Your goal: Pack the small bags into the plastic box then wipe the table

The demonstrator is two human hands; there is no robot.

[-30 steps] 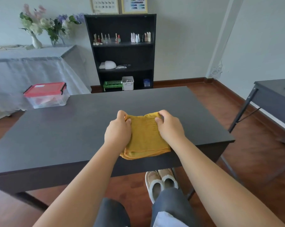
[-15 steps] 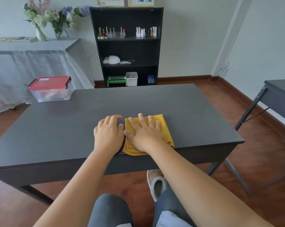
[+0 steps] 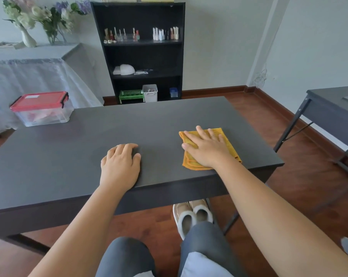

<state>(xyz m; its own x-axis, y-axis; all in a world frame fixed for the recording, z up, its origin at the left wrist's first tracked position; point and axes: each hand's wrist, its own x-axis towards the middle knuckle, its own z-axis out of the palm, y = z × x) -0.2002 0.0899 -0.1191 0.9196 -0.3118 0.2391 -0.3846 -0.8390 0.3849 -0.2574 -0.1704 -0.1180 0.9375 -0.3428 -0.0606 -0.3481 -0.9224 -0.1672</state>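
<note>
A folded yellow cloth (image 3: 228,139) lies on the dark grey table (image 3: 129,124) near its front right corner. My right hand (image 3: 206,146) presses flat on the cloth with fingers spread. My left hand (image 3: 120,166) rests palm down on the bare table near the front edge, holding nothing. A clear plastic box (image 3: 43,109) with a closed red lid stands at the table's far left corner; pale pink contents show dimly through its wall.
A black shelf unit (image 3: 143,52) with small bottles stands behind the table. A cloth-covered table (image 3: 29,62) with flower vases is at the back left. A second dark table (image 3: 333,104) is at the right. My knees and slippers sit under the front edge.
Both hands let go of the cloth's top edge and went flat. My right hand then slid the cloth to the right along the table, while the left hand stayed near the front edge.
</note>
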